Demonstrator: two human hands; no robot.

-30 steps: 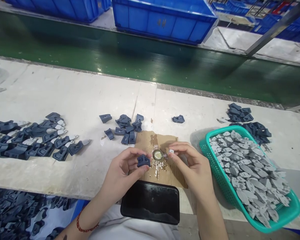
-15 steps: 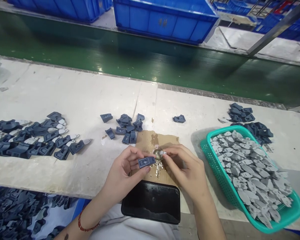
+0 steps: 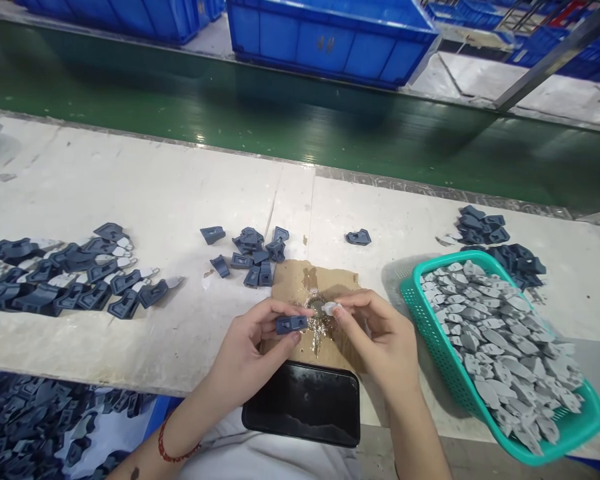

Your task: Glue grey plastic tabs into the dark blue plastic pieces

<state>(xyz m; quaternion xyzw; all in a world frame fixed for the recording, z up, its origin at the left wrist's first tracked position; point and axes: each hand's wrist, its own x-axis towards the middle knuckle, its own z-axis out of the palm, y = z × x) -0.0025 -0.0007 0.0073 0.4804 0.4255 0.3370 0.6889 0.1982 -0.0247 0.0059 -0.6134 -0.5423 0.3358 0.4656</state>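
Between the thumb and fingers of my left hand (image 3: 253, 347) is a dark blue plastic part (image 3: 291, 325), its recessed face turned up. My right hand (image 3: 380, 337) pinches a small light grey piece (image 3: 330, 309) by one end, a short gap to the right of the blue part. Under both hands lies a brown cardboard sheet (image 3: 293, 283) with a shiny wet patch (image 3: 318, 327), which looks like glue, on it. A black phone (image 3: 303, 403) rests at the table's front edge, just below my hands.
At right stands a green basket (image 3: 430, 353) heaped with grey pieces (image 3: 500, 333). Loose blue parts (image 3: 255, 250) lie ahead; joined blue-and-grey parts (image 3: 80, 273) spread left. More blue parts (image 3: 515, 267) sit behind the basket. Beyond run a green belt (image 3: 230, 120) and blue crates (image 3: 325, 43).
My right hand has turned and shifted slightly right, so more of the grey piece shows. The blue part has tilted a little in my left hand.
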